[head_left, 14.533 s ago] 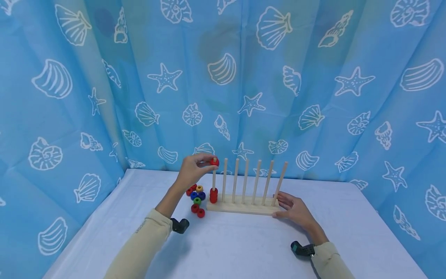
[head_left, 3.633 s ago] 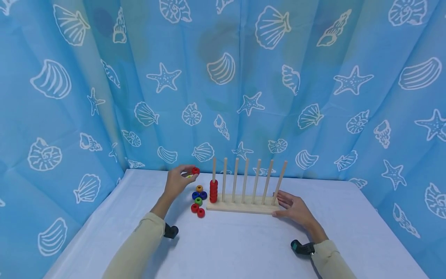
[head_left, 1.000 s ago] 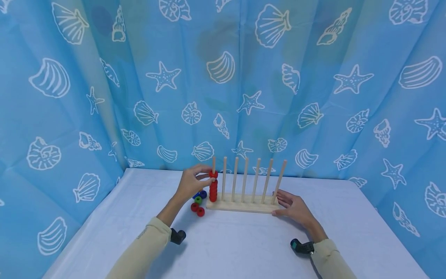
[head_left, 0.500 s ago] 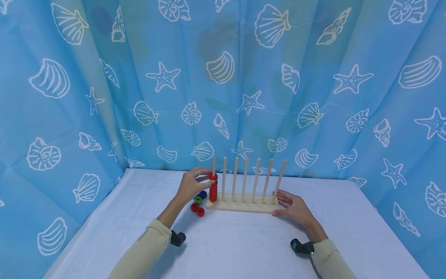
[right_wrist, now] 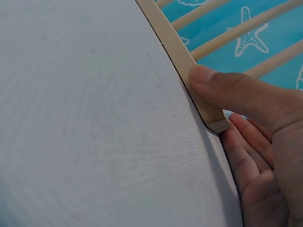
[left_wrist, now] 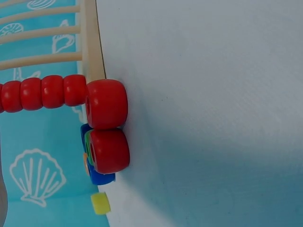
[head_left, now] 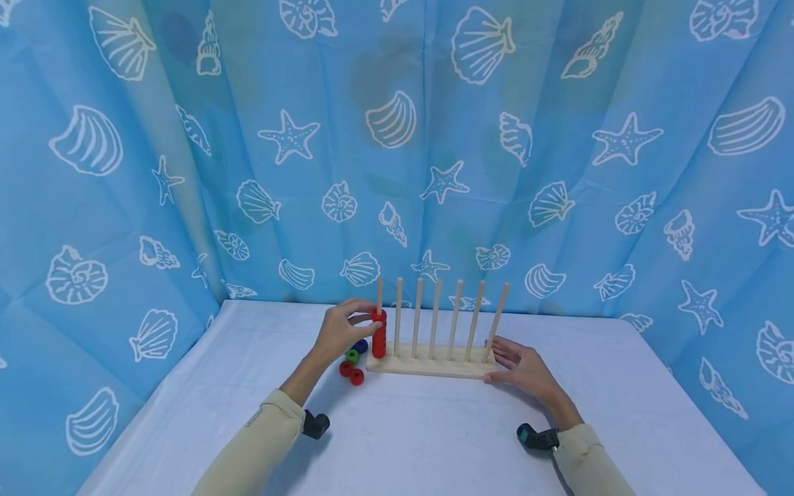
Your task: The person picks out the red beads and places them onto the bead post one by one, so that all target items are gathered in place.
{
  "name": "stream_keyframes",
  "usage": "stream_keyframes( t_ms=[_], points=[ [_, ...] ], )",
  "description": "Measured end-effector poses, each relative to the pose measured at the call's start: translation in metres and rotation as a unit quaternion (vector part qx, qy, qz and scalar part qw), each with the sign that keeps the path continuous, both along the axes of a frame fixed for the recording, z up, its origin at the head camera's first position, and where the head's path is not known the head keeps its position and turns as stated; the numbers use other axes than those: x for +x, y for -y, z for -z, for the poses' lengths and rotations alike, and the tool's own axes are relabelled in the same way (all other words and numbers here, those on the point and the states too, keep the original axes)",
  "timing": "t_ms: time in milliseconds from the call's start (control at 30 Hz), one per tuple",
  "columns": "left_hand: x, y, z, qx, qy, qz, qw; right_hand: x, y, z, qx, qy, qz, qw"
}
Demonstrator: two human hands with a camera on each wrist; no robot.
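A wooden peg rack with a row of upright pegs stands on the table. Its leftmost peg carries a stack of red beads. My left hand pinches the topmost red bead between thumb and fingers, with the peg through it. At the other end, my right hand grips the base, thumb on the front face and fingers behind the end. Beside the stack lie loose beads: two red, a green one and a blue one, others partly hidden behind my left hand.
In the left wrist view a yellow bead sits apart, farther back. A white cloth covers the table, and a blue shell-print curtain hangs behind it. The other pegs carry no beads.
Over the earlier frames the red stack on the leftmost peg has grown and red beads have left the pile. In the last second my left hand lowered a red bead onto the stack. The right hand stayed.
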State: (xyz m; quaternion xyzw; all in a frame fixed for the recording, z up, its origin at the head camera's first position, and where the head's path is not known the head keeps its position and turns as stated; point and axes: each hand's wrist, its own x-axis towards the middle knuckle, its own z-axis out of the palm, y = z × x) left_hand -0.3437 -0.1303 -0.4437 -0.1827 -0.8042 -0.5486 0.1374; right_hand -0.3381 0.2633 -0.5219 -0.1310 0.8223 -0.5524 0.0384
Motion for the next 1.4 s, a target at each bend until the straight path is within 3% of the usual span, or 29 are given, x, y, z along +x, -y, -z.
stream_keyframes(
  t_ms=[233,433,633,1000,1267,1400],
  points=[
    [0.0,0.0,0.001,0.008,0.007,0.011,0.9999,-0.001,-0.002,0.0,0.007,-0.001,0.001,1.0],
    [0.001,0.01,-0.009,-0.03,0.005,0.037,0.9989,-0.003,-0.002,0.003,-0.001,0.006,0.001,1.0],
    [0.009,0.035,-0.015,-0.048,-0.015,0.011,0.9987,-0.004,-0.001,0.005,0.003,0.006,0.002,1.0],
    [0.03,0.056,0.002,-0.035,0.02,-0.023,0.9989,-0.006,-0.002,0.005,0.016,0.001,0.01,0.9998],
    [0.033,0.054,0.02,-0.021,0.04,-0.041,0.9982,-0.004,-0.002,0.005,0.003,-0.005,0.005,1.0],
    [0.032,0.055,0.027,-0.008,0.052,-0.042,0.9978,0.004,0.003,-0.008,0.004,-0.004,0.002,1.0]
  ],
)
